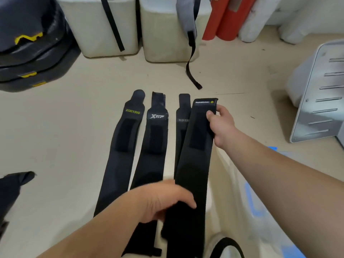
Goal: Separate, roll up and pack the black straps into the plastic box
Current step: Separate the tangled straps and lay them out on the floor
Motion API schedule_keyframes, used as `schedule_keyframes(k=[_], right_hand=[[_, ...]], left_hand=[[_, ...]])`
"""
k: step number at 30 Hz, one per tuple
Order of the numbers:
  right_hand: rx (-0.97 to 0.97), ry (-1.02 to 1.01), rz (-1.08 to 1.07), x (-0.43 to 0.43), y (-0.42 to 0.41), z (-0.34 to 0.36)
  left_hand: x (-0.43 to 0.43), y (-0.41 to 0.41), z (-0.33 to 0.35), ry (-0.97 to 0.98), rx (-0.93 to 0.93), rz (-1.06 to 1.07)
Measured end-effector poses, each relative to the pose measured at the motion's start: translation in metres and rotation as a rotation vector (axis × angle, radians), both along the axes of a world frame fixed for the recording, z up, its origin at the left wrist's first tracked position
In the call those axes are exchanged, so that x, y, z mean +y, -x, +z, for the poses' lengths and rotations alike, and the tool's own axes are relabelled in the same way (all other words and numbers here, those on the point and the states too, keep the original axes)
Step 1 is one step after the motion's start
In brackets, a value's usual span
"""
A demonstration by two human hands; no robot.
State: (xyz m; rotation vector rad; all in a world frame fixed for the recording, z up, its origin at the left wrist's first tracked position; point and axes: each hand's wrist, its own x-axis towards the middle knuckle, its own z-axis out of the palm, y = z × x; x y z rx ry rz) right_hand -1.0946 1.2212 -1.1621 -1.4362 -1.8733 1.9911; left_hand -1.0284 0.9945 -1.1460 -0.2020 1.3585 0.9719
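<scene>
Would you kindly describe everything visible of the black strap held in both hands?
The held strap is long, flat, black fabric, with a white printed label and yellow diamond at its far end and a darker rectangular patch below. The right hand pinches the far end; the left hand grips the near end. It partly hides the neighbouring strap.

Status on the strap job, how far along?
Done: XUEYING strap, XTEP strap and third strap lie flat, side by side on the floor. In hand: left hand and right hand hold the fourth strap by its ends. Left: none rolled yet; plastic box blurred, contents unclear.
</scene>
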Motion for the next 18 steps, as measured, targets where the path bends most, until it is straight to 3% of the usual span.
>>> schedule_keyframes(k=[2,9,15,18], right_hand=[[-0.008,-0.001,0.004,0.001,0.005,-0.007],[-0.086,-0.046,0.157,-0.019,0.02,-0.018],[-0.027,-0.187,0.198,-0.013,0.036,-0.015],[-0.197,-0.332,0.404,-0.02,0.02,-0.036]], left_hand=[[0.0,-0.007,-0.008,0.017,-0.001,-0.051],[-0.002,-0.01,-0.026,0.068,0.056,0.133],[0.0,-0.017,-0.029,0.072,-0.109,0.241],[0.0,-0.03,-0.045,0.149,-0.101,0.283]])
